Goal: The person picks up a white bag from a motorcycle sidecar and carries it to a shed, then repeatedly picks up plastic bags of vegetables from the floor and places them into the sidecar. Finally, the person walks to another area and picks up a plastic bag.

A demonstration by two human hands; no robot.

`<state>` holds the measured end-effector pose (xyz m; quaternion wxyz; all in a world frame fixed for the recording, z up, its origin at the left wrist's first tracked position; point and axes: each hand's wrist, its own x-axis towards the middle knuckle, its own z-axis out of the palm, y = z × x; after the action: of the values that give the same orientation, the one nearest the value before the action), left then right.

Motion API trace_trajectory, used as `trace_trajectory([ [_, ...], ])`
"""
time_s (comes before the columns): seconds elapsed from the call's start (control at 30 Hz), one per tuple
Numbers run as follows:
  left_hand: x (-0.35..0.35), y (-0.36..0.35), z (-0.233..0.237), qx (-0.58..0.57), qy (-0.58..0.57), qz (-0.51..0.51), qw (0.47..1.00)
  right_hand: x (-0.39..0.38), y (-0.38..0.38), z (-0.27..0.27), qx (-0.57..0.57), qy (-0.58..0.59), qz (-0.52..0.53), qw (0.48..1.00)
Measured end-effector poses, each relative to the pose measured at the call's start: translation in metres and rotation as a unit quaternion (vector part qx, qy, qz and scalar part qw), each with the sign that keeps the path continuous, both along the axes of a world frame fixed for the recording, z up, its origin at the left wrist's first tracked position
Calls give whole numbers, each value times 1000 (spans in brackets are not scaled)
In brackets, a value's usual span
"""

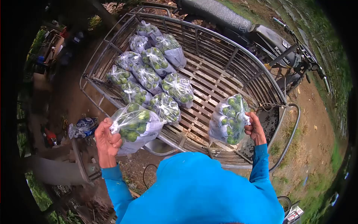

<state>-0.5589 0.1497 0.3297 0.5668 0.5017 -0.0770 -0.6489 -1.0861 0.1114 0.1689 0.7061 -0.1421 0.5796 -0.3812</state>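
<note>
My left hand point(107, 140) is closed round the gathered neck of a clear plastic bag of green fruit point(136, 128), which hangs at the cart's near side. In my right hand point(255, 128) is the twisted neck of a second bag of green fruit point(228, 119), held over the right part of the cart bed. The fruit is small and round, like limes; a printed sheet shows through the plastic. Several similar tied bags point(147, 76) stand packed together in the left part of the slatted metal cart point(209, 84).
A motorcycle point(274, 41) stands along the cart's far side. Metal rails point(238, 46) ring the cart bed. A plastic bundle point(84, 127) lies on a support at left, near a grey post point(56, 171). Dirt and grass lie to the right.
</note>
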Motion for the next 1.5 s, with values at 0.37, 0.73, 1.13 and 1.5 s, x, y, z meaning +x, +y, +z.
trace_trajectory([
  [0.37, -62, -217, -50, 7, 27, -217, 976, 6, -178, -2, -3, 125, 125, 984],
  [0.73, -145, -344, -245, -1, -142, -326, 935, 67, -382, -48, -94, 289, 340, 890],
  [1.13, -177, -342, -403, -7, -271, -327, 905, 133, -479, -222, -181, 465, 527, 688],
  [1.5, -153, -273, -389, -183, -446, -291, 827, 157, -293, -214, -323, 398, 315, 799],
])
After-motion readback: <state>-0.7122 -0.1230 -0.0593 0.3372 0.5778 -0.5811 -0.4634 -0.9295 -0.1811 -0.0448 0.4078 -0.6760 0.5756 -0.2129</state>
